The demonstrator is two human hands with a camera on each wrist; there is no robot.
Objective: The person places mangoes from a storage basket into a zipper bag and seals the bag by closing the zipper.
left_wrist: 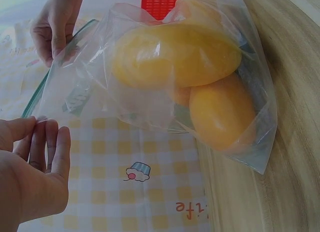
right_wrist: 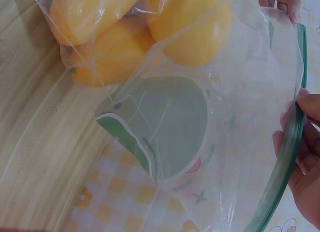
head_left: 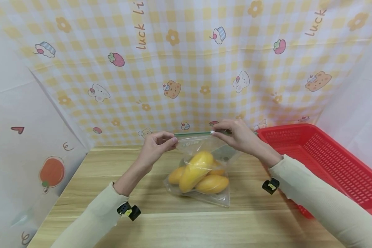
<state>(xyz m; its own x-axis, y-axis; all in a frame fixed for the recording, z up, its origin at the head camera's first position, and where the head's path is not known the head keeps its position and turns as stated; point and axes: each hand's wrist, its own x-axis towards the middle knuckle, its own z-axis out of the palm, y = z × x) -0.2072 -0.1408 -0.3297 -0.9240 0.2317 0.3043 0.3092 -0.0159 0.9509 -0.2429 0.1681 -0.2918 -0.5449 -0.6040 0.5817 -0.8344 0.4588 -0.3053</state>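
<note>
A clear zip bag stands on the wooden table with several yellow mangoes inside it. Along its top runs a green zip strip bearing a small white slider. My left hand pinches the bag's top left corner between thumb and fingers. Partway along the strip, my right hand pinches the zip at the slider. The right wrist view shows the thumb and fingers on either side of the green strip, and a grey-green printed patch on the bag.
At the right, a red plastic basket with slotted walls stands beside my right forearm. Behind the wooden table hangs a yellow checked cloth. White sheeting closes off the left side.
</note>
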